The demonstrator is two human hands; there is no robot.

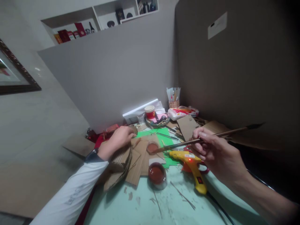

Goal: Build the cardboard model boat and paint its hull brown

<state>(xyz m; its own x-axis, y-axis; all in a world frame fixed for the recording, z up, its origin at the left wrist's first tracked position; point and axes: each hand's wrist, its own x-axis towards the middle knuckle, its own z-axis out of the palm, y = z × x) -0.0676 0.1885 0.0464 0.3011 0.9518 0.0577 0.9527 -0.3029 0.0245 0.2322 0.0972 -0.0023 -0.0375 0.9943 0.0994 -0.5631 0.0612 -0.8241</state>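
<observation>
My right hand (208, 145) is closed around the shaft of a long paintbrush (185, 142). Its dark pointed end stretches to the right, and its reddish-brown end lies over a small round dish of brown paint (152, 147). On the left, my left hand (120, 137) curls its fingers down on a brown cardboard piece (134, 129); the fingertips are partly hidden. Below that hand lies a curved cardboard form (119, 167) with corrugated edges. A glass cup of brown liquid (157, 175) stands in front of the dish, beside flat cardboard strips (138, 165).
A yellow glue gun (193, 165), its red light lit, lies under my right hand with its cord running forward. Behind are a green sheet (167, 134), a red cup (150, 112) on a round tray, a wrapped tissue pack (182, 112) and a brush holder (174, 101). Grey panels enclose the table.
</observation>
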